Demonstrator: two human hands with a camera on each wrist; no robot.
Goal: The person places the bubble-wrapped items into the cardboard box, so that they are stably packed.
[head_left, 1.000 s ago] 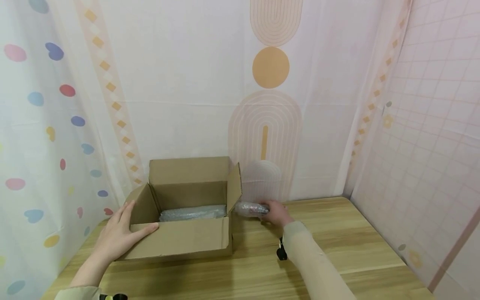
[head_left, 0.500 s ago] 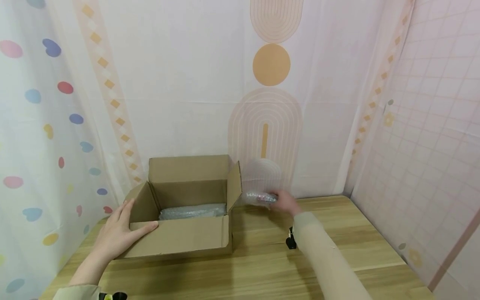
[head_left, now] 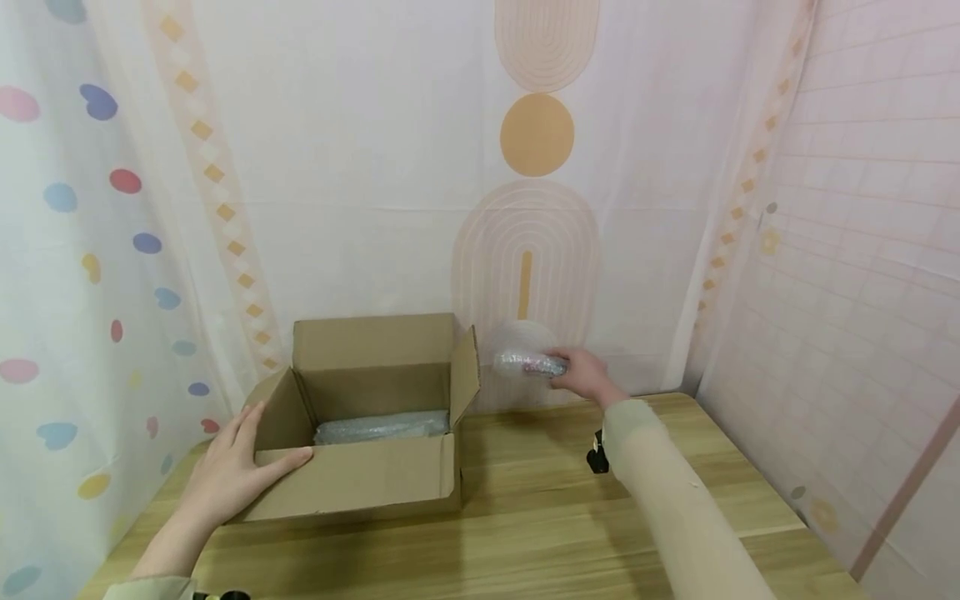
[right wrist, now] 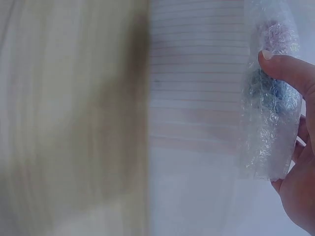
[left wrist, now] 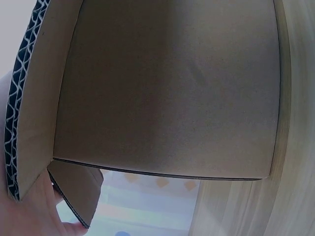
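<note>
One wrapped bundle (head_left: 382,427) already lies in the open box (head_left: 360,483), which the left hand (head_left: 236,471) steadies with flat fingers at its 8 o'clock corner, while the right hand (head_left: 585,379) grips a second bubble-wrapped item (head_left: 525,363) in the air at the box's 2 o'clock, not yet packed.

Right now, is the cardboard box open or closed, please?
Open: the cardboard box has its flaps raised, showing a bubble-wrapped bundle inside.
</note>
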